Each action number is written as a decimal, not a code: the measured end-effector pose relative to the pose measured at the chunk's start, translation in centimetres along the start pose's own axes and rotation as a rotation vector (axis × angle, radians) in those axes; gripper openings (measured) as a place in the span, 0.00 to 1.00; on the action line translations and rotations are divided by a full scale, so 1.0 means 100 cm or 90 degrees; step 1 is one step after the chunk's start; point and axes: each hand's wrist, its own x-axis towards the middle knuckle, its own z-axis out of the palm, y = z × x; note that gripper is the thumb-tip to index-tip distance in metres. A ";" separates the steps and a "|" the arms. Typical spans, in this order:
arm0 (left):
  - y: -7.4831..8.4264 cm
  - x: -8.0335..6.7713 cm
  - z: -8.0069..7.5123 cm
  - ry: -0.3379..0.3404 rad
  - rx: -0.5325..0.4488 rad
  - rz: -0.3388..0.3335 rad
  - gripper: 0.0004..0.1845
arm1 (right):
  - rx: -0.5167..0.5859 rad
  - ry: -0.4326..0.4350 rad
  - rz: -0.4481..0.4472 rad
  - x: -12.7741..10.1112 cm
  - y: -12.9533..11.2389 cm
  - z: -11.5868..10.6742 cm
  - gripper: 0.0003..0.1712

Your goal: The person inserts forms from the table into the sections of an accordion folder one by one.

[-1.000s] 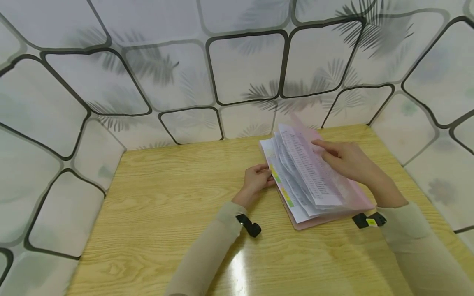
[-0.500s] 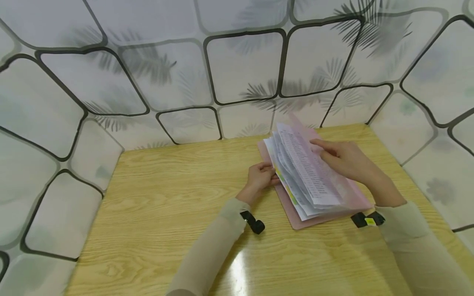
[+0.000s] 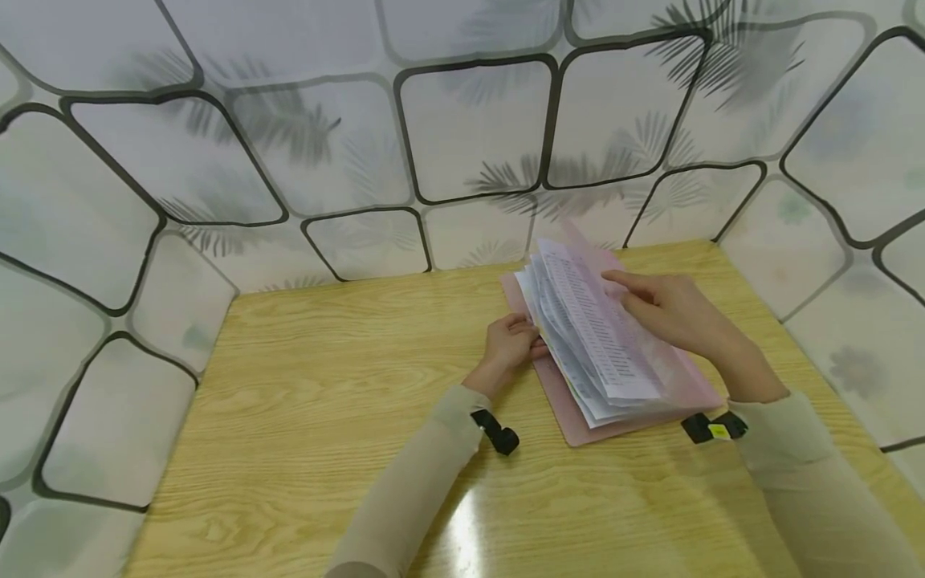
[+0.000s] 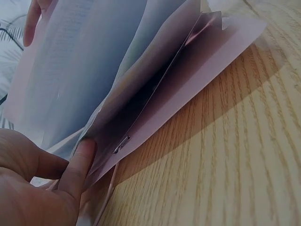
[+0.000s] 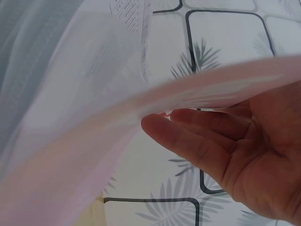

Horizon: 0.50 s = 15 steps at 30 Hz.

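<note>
A pink folder (image 3: 560, 405) lies opened on the table, with a stack of printed papers (image 3: 585, 329) fanned up inside it. At its left edge my left hand (image 3: 506, 347) pinches the edges of the lower sheets; the left wrist view shows thumb and finger meeting at the sheets (image 4: 101, 61). My right hand (image 3: 679, 317) holds up the translucent pink cover (image 3: 610, 261) on the right side. In the right wrist view, the thumb and fingers of my right hand (image 5: 225, 146) meet at the edge of this cover (image 5: 211, 84). A small metal clip (image 4: 121, 144) shows near the folder's lower sheet.
The folder sits on the right part of a wood-grain table (image 3: 325, 385). A white wall covering (image 3: 477, 128) with dark outlines and leaf prints encloses the table at the back and sides.
My left hand has shifted slightly right, bringing the lower sheets with it. The coloured strip on the bottom sheet is now mostly covered, and more pink backing shows. The right hand stays nearly still.
</note>
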 end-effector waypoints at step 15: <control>-0.003 -0.001 0.002 0.025 0.013 0.000 0.25 | 0.015 -0.013 0.017 0.000 0.002 0.001 0.25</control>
